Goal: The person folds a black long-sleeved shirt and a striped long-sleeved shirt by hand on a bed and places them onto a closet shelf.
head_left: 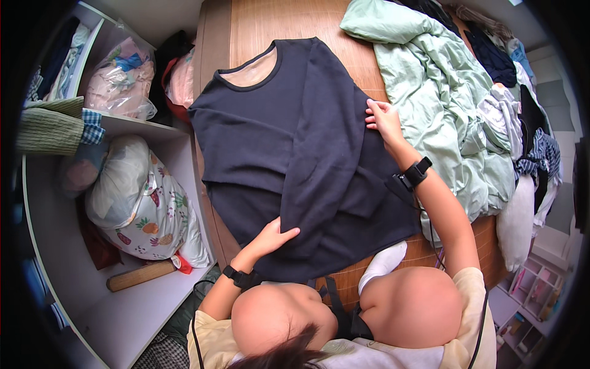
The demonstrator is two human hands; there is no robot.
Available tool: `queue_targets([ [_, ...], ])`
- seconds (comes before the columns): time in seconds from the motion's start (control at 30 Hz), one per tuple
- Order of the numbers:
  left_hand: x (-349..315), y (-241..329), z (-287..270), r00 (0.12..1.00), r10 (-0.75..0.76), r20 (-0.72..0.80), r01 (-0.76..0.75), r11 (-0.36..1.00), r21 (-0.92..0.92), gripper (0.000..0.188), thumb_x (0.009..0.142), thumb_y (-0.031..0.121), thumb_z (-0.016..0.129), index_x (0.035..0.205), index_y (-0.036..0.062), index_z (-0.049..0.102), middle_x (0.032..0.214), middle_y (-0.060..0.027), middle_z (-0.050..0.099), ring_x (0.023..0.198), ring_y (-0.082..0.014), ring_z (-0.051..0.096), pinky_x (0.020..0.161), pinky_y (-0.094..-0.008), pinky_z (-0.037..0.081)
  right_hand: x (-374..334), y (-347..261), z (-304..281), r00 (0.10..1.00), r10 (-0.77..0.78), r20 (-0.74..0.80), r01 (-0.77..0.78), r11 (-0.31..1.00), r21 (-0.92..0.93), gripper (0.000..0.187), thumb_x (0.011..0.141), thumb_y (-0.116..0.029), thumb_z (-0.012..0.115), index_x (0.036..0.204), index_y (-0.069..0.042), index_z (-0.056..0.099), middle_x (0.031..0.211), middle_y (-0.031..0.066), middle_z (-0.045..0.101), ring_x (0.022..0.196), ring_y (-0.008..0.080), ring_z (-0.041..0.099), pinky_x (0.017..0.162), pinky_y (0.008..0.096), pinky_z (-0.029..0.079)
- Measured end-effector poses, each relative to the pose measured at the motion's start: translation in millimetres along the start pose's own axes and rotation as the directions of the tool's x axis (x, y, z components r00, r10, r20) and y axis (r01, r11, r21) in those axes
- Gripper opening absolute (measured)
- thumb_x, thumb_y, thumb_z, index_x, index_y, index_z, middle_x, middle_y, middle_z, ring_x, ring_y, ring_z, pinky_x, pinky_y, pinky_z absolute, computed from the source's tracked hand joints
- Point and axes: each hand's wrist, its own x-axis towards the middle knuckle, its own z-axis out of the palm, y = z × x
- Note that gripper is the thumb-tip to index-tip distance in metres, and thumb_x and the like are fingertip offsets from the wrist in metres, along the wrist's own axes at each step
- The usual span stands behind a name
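A dark navy long-sleeved shirt (246, 154) lies spread in front of me, its round neck at the far end. One sleeve is folded over the body and runs down toward me. My left hand (270, 238) is closed on the cloth near that sleeve's lower end, thumb on top and some fingertips hidden. Farther up, my right hand (385, 123) pinches the shirt's right edge with bent fingers. Some creases cross the front of the shirt.
The shirt rests on a brown slatted mat (295, 15). A crumpled pale green quilt (430, 111) lies to the right, with piled clothes (534, 135) beyond. At left, a white open cabinet (141, 307) holds stuffed bags (147, 197) and a rolling-pin-like wooden stick (140, 275).
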Motion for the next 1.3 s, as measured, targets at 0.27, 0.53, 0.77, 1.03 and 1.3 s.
queue_targets([
  [0.27, -5, 5, -8, 0.988, -0.150, 0.037, 0.148, 0.986, 0.073, 0.039, 0.090, 0.024, 0.061, 0.117, -0.0046, 0.057, 0.108, -0.0079, 0.064, 0.097, -0.0137, 0.059, 0.090, -0.0285, 0.045, 31, -7, 8, 0.831, -0.554, 0.051, 0.445, 0.606, -0.660, 0.036, 0.079, -0.017, 0.065, 0.111, -0.005, 0.052, 0.101, 0.0158, 0.058, 0.093, 0.0309, 0.057, 0.082, 0.0405, 0.047],
  [0.53, -11, -13, 11, 0.993, -0.068, -0.097, 0.069, 0.998, 0.010, 0.036, 0.091, 0.022, 0.059, 0.114, -0.0053, 0.058, 0.104, -0.0062, 0.065, 0.093, -0.0107, 0.058, 0.085, -0.0271, 0.047, 83, -36, 58, 0.481, -0.644, 0.595, 0.721, -0.095, -0.686, 0.051, 0.091, -0.024, 0.050, 0.138, -0.011, 0.037, 0.146, 0.0074, 0.035, 0.134, 0.0278, 0.031, 0.106, 0.0451, 0.029],
  [0.77, -18, -26, 20, 0.981, -0.021, -0.190, -0.003, 0.992, -0.125, 0.036, 0.091, 0.023, 0.060, 0.113, -0.0055, 0.058, 0.102, -0.0056, 0.066, 0.090, -0.0100, 0.059, 0.083, -0.0263, 0.047, 123, -70, 82, 0.436, -0.524, 0.732, 0.684, -0.336, -0.648, 0.061, 0.084, -0.014, 0.053, 0.141, -0.025, 0.034, 0.113, 0.0095, 0.055, 0.101, 0.0286, 0.053, 0.090, 0.0421, 0.039],
  [1.03, -31, -10, 25, 0.955, 0.059, -0.289, -0.039, 0.997, 0.073, 0.037, 0.087, 0.025, 0.064, 0.110, -0.0034, 0.060, 0.094, -0.0149, 0.068, 0.086, -0.0154, 0.064, 0.078, -0.0295, 0.049, 158, -119, 100, 0.583, -0.270, 0.766, 0.501, -0.623, -0.601, 0.033, 0.085, -0.017, 0.051, 0.118, -0.022, 0.056, 0.113, 0.0094, 0.056, 0.111, 0.0258, 0.051, 0.090, 0.0452, 0.039],
  [1.3, -45, 19, -20, 0.854, 0.064, -0.516, 0.200, 0.876, 0.440, 0.040, 0.081, 0.038, 0.066, 0.098, 0.0025, 0.064, 0.081, -0.0194, 0.066, 0.078, -0.0342, 0.065, 0.069, -0.0385, 0.051, 180, -90, 88, 0.641, -0.475, 0.603, 0.414, -0.448, -0.792, 0.034, 0.091, -0.025, 0.049, 0.124, -0.020, 0.047, 0.114, 0.0112, 0.054, 0.110, 0.0294, 0.052, 0.089, 0.0568, 0.037],
])
